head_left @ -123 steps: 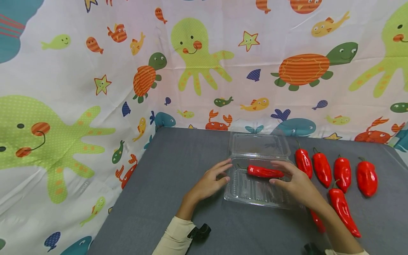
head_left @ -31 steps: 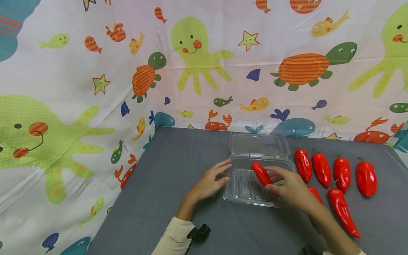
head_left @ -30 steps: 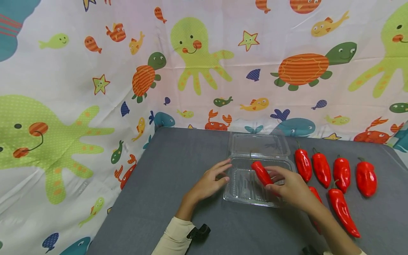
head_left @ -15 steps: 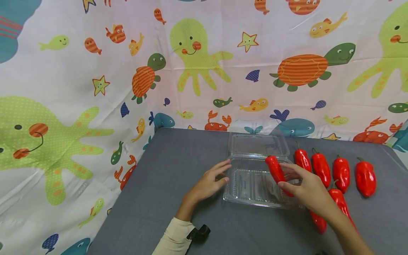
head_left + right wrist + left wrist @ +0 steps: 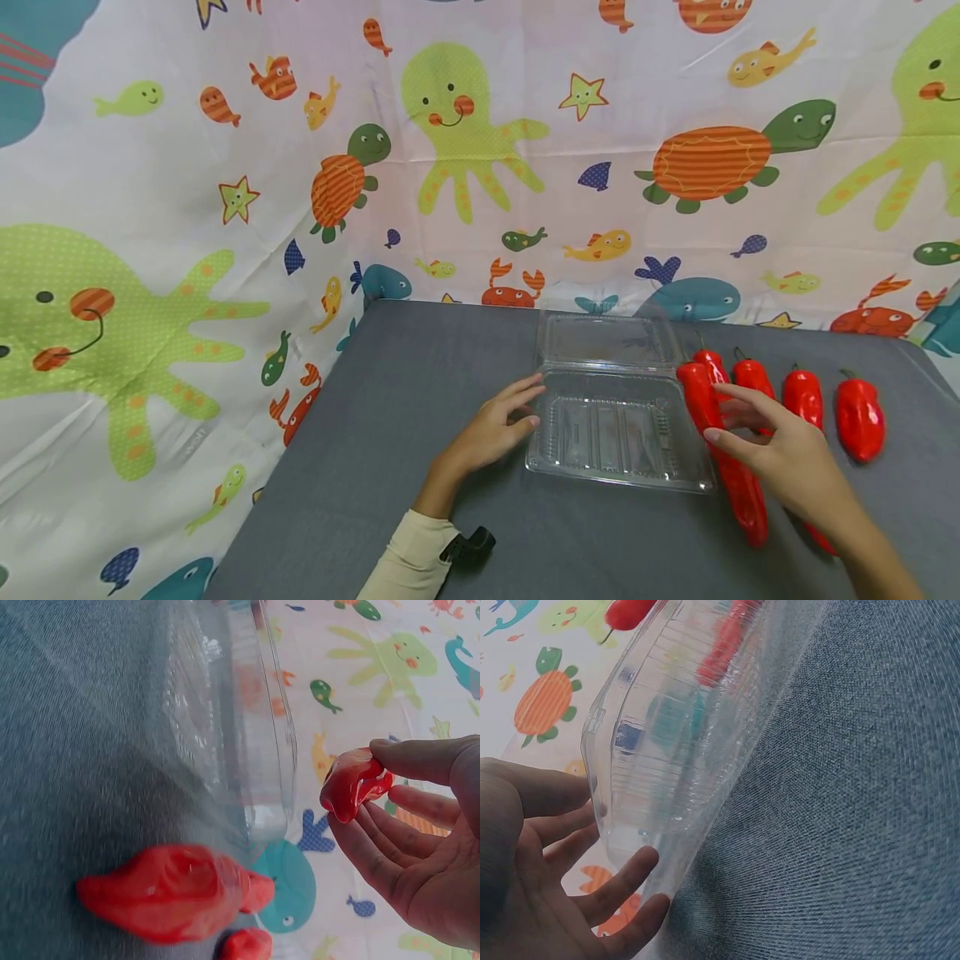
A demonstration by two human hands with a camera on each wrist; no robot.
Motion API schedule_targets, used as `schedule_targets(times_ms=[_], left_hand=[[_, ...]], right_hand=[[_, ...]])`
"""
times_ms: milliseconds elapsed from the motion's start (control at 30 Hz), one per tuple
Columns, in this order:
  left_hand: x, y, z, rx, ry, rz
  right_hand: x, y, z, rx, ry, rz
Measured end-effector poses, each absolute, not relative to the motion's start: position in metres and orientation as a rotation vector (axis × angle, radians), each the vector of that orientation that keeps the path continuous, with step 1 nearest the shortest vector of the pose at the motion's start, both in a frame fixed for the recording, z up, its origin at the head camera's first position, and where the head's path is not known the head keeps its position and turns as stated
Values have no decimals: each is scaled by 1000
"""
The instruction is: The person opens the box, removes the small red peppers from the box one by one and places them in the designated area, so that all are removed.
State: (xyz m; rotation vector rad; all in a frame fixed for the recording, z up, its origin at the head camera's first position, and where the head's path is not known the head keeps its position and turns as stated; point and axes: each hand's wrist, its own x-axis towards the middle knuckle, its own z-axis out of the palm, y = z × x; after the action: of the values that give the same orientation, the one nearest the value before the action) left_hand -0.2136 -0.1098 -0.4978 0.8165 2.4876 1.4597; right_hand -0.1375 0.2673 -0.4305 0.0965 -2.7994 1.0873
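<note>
A red chili pepper (image 5: 697, 396) is pinched between the thumb and fingertips of my right hand (image 5: 787, 467), raised just past the right rim of a see-through plastic clamshell box (image 5: 585, 477). In the right wrist view, the held pepper (image 5: 347, 787) hangs off the table, seen end-on. My left hand (image 5: 491, 427) rests at the box's left edge with its fingers loosely extended. The left wrist view has those fingertips (image 5: 641, 862) against or very near the box wall (image 5: 630, 750); firm contact is hard to tell. The box's hinged lid (image 5: 607, 340) lies folded back.
Several red peppers lie right of the box: one long pepper (image 5: 742, 500) below the held one, a far-right pepper (image 5: 860, 421), and others partly behind my right hand. Grey cloth covers the table (image 5: 420, 358). A printed sea-animal curtain (image 5: 525, 167) stands behind and left.
The pepper lay inside the box earlier; my right hand has gripped it, lifted it, and carried it rightward over the rim toward the other peppers. My left hand has stayed put.
</note>
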Motion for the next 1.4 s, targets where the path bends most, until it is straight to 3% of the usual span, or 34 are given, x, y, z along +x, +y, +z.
schedule_targets(times_ms=[1100,1400], left_hand=[[-215,-114,-502,791,2472,1469],[-214,-113,-500,763,2467,1465]], right_hand=[[-110,347,-464,-385,-2832,969],[-102,361,-477,-689,-2908,1034]])
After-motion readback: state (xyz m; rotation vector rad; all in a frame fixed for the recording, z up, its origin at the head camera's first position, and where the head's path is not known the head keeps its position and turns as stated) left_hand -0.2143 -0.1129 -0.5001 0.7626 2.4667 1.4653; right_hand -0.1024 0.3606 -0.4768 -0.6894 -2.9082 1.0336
